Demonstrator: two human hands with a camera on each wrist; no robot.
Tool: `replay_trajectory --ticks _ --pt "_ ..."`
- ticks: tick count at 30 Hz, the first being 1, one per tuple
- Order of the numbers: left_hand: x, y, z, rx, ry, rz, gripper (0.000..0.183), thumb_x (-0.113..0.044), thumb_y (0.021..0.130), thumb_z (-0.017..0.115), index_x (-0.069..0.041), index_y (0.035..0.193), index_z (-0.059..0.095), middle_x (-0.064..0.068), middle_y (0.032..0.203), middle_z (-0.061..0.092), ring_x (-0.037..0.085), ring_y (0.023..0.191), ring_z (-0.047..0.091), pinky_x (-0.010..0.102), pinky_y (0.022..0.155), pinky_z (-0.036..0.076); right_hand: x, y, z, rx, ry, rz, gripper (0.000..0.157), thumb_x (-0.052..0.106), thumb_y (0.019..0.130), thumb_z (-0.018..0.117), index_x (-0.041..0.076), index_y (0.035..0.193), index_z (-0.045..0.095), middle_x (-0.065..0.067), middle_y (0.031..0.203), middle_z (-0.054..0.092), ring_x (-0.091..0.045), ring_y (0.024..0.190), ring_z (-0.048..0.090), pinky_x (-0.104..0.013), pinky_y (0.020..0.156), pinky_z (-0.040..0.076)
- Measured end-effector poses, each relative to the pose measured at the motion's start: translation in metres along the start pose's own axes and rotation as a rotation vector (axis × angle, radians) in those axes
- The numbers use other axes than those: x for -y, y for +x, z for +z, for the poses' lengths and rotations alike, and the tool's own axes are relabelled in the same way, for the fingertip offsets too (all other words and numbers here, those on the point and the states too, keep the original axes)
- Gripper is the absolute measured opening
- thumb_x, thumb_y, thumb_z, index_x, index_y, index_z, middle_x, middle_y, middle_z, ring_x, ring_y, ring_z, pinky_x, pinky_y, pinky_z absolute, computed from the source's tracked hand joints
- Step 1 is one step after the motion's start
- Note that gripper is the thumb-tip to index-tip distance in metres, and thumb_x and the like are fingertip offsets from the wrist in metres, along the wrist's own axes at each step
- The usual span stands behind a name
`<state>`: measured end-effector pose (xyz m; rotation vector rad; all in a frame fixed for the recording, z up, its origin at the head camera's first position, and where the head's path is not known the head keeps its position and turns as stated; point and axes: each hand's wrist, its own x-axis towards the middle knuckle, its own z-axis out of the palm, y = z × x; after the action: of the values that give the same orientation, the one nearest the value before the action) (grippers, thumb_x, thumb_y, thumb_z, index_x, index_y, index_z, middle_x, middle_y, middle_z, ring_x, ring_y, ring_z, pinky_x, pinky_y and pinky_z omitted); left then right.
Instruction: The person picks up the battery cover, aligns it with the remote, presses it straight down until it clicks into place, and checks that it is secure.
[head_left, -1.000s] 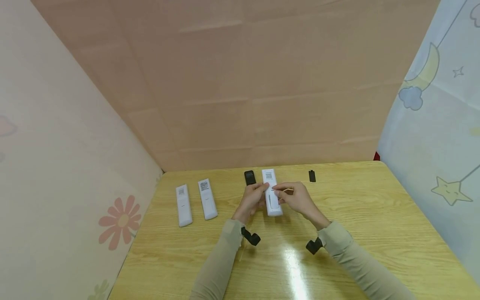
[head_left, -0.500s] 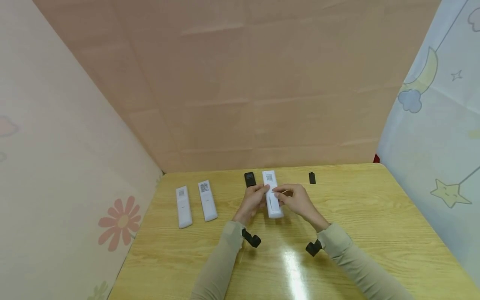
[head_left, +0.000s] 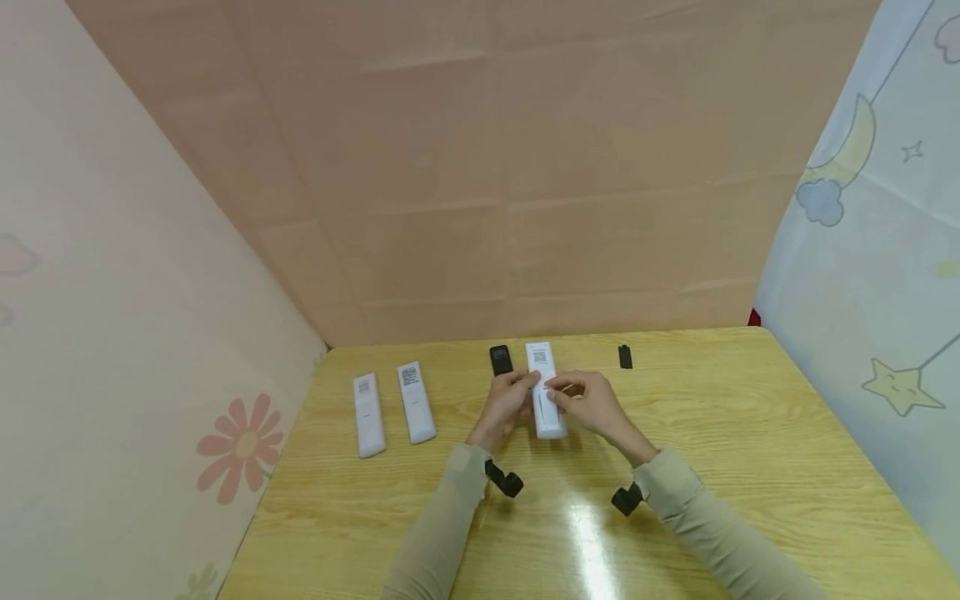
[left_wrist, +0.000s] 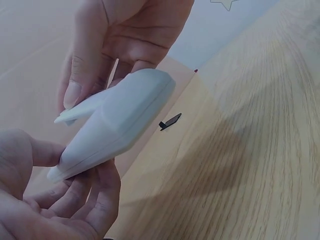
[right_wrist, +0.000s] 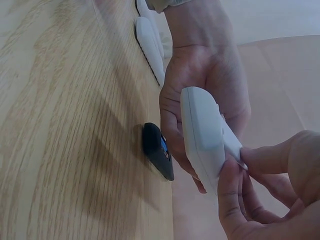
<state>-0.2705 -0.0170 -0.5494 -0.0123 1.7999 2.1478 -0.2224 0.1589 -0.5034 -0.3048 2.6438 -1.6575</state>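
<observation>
A white remote control (head_left: 539, 357) is held back side up above the table by my left hand (head_left: 501, 410), its thumb on the near edge and its fingers curled underneath. The white battery cover (right_wrist: 231, 142) stands tilted up from the remote's back, one end raised. My right hand (head_left: 596, 406) pinches that raised end between thumb and fingers. In the left wrist view the right thumb (left_wrist: 73, 92) lies on the cover, with a wedge-shaped gap between it and the remote body (left_wrist: 117, 125). The inside of the battery compartment is hidden.
Two more white remotes, one at far left (head_left: 368, 415) and one beside it (head_left: 416, 402), lie face down on the wooden table (head_left: 712, 467). A black remote (head_left: 500, 358) lies just beyond my left hand. A small black battery cover (head_left: 626, 357) is at back right.
The right thumb has shifted slightly left and down along the battery cover. My left hand keeps its grip, and the remote stays nearly in place.
</observation>
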Motion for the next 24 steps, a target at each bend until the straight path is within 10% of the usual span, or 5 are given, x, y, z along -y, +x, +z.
replay_trajectory --ticks 24 --pt "-0.0025 0.0006 0.0011 -0.010 -0.026 0.017 0.030 -0.034 0.096 0.069 -0.009 0.113 0.073 0.015 0.100 0.073 0.029 0.086 0.074 0.043 0.073 0.061 -0.0028 -0.0004 0.0015 0.000 -0.060 -0.017 0.017 0.014 0.095 0.071 0.006 0.109 0.077 -0.012 0.108 0.069 -0.023 0.086 0.064 -0.030 0.062 0.057"
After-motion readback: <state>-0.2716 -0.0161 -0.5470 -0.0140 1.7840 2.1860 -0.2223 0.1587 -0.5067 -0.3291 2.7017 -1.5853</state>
